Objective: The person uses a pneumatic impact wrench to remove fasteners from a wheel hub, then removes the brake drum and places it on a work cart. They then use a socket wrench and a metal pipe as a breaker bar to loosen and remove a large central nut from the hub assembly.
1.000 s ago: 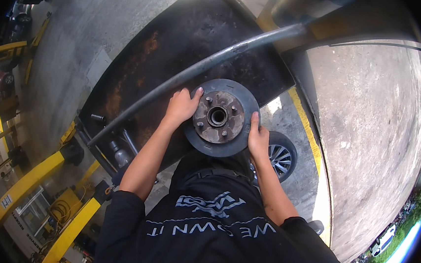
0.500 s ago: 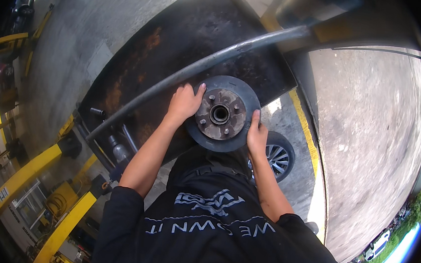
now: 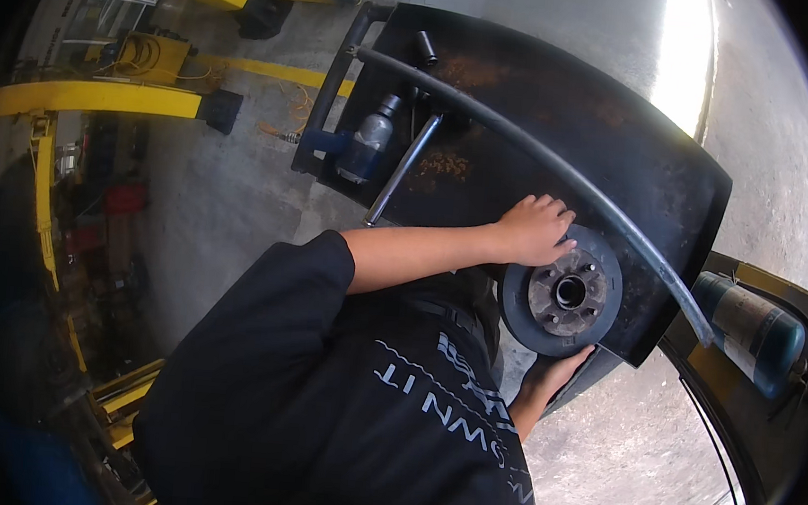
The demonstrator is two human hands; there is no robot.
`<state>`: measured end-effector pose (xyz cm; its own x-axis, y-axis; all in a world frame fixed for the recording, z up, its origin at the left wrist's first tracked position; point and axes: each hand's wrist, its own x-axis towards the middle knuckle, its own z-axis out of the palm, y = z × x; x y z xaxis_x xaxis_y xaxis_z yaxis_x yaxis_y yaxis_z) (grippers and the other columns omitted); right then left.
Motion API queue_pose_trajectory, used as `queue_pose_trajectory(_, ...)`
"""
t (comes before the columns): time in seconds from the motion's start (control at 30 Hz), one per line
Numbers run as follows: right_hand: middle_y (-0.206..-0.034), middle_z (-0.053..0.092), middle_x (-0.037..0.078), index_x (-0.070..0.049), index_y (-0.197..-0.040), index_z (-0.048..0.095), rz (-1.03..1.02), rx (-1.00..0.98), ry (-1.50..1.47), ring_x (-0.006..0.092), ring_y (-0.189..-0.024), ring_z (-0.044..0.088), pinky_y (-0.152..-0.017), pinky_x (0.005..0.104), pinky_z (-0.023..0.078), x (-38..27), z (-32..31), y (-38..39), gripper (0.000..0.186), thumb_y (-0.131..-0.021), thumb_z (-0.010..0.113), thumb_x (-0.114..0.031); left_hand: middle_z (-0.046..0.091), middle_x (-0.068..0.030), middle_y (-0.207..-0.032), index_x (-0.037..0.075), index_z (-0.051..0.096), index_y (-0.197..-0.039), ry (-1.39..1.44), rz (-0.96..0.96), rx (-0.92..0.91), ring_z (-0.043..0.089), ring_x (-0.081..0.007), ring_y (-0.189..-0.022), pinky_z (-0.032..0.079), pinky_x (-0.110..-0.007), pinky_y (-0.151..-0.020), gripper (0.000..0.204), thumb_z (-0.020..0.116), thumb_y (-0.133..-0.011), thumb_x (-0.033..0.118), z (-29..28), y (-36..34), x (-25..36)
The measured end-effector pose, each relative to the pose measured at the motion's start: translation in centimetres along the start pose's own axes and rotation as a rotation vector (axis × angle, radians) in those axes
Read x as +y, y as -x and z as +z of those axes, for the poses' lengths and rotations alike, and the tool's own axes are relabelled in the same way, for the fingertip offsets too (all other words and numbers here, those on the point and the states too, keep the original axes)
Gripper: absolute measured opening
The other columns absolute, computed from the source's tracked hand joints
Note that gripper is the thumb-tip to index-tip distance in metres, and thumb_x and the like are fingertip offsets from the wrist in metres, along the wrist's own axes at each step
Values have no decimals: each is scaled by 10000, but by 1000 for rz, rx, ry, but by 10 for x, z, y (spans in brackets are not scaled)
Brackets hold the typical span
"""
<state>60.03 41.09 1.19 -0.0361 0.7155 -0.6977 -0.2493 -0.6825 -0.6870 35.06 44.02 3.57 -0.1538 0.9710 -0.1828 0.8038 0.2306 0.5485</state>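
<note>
Two hands [image 3: 531,229] [image 3: 556,371] gripping brake disc [image 3: 562,293] rim.

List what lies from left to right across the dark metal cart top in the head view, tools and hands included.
Blue impact wrench → long steel bar → left hand on the brake rotor's rim → brake rotor → blue cylinder just off the cart's right edge. The right hand grips the rotor from below.
</note>
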Motion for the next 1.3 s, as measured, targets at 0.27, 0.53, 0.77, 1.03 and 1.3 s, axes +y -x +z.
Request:
queue_pose_trajectory(0.27, -1314, 510, 262, 65, -1386, 384, -635, 609, 676, 360, -1205, 536, -1006, 431, 464, -40, -12, 5, 497, -1030, 429, -280, 642, -114, -1125, 53, 611, -1180, 325, 99, 351, 620, -304, -1053, 483, -402, -927, 318, 621, -915, 227, -60, 124, -52)
queue_pose_trajectory(0.53, -1058, 654, 142, 26, -1147, 608, -1098, -136, 1052, 192, -924, 643, -809, 313, 515, -78, 135, 1, 236, -987, 569, -143, 679, -74, -972, 9, 615, -1174, 734, -306, 824, 637, -99, -825, 521, -242, -739, 234, 570, -953, 74, -125, 228, -175)
queue_pose_trajectory(0.77, -998, 675, 145, -34, -1077, 641, -1253, -803, 1278, 280, -930, 668, -841, 357, 510, -11, 343, 11, 210, -884, 675, -110, 667, -50, -885, -4, 603, -1194, 817, -516, 1103, 565, -59, -662, 452, -199, -617, 257, 530, -1002, 151, -180, 297, -282)
queue_pose_trajectory(1.03, -942, 684, 233, -33, -1050, 643, -912, -950, 1375, 395, -887, 678, -767, 455, 529, 66, 440, 5, 247, -907, 652, -234, 670, -80, -917, -16, 614, -1164, 594, -755, 1205, 625, -109, -760, 496, -246, -667, 245, 547, -984, 137, -165, 328, -308)
queue_pose_trajectory(1.3, -862, 639, 333, 92, -882, 635, -1030, -834, 1617, 467, -854, 645, -741, 503, 523, 177, 468, -39, 605, -839, 671, -511, 622, -185, -1102, -38, 608, -1092, -99, -428, 657, 549, -349, -1106, 369, -506, -990, 642, 766, -707, 451, -126, 185, -249)
